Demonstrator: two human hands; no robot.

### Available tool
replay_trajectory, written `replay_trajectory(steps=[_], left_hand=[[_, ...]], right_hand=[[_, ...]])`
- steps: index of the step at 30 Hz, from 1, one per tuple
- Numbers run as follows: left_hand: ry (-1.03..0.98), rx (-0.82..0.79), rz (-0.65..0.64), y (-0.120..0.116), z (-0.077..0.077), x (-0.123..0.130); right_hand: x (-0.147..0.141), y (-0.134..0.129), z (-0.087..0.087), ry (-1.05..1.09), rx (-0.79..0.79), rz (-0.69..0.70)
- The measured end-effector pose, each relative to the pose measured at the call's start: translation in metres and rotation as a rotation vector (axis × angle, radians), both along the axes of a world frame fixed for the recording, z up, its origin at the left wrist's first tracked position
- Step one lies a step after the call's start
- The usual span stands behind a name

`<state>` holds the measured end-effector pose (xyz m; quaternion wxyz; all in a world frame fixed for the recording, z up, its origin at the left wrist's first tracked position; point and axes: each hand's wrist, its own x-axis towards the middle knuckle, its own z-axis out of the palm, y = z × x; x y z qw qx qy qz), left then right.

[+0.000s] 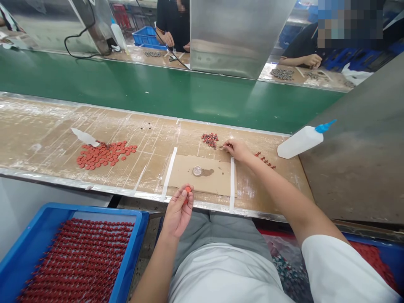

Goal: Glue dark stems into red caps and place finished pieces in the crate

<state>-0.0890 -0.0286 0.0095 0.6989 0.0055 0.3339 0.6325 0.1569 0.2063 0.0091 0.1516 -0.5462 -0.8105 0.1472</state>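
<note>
My left hand (pixel 180 210) is closed, pinching a small red disc (pixel 188 189) just over the table's front edge. My right hand (pixel 236 149) reaches forward with its fingertips pressed together beside a small pile of red and black pieces (pixel 209 139). Something thin and dark shows at those fingertips, too small to name. Between the hands, a cardboard sheet (pixel 217 185) lies taped down with white strips. On it stands a small clear round cup (pixel 197 170) next to a dark wet stain. A short row of red and black pieces (pixel 267 160) lies by my right forearm.
Many red discs (pixel 101 156) are spread at the left. A white bottle with a blue nozzle (pixel 298 142) leans at the right by a metal panel (pixel 356 147). A blue tray (pixel 139 235) holds rows of red pieces. Beyond the green belt (pixel 158 92), other people work.
</note>
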Motion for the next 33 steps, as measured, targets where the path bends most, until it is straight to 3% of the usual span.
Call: replay_trajectory(steps=[5, 10, 13, 18, 23, 29, 33], left_hand=[[0.004, 0.007, 0.009, 0.000, -0.001, -0.002], [0.005, 0.002, 0.021, 0.000, -0.002, -0.003], [0.006, -0.003, 0.030, 0.000, -0.001, -0.004], [0.011, -0.006, 0.023, 0.000, -0.002, -0.005], [0.020, 0.008, 0.018, -0.001, -0.007, -0.007], [0.049, 0.051, 0.039, 0.009, -0.007, -0.014], [0.051, 0.084, 0.044, 0.021, -0.004, -0.019]], right_hand=[[0.000, -0.003, 0.010, 0.101, -0.099, 0.047], [-0.011, -0.015, 0.030, -0.013, -0.025, 0.307], [-0.023, -0.025, 0.036, -0.073, -0.001, 0.374], [-0.030, -0.036, 0.021, -0.107, 0.017, 0.391], [-0.022, -0.040, -0.004, 0.055, 0.112, 0.389], [-0.021, -0.049, -0.014, 0.179, 0.122, 0.178], [-0.022, -0.051, -0.019, 0.202, 0.099, 0.153]])
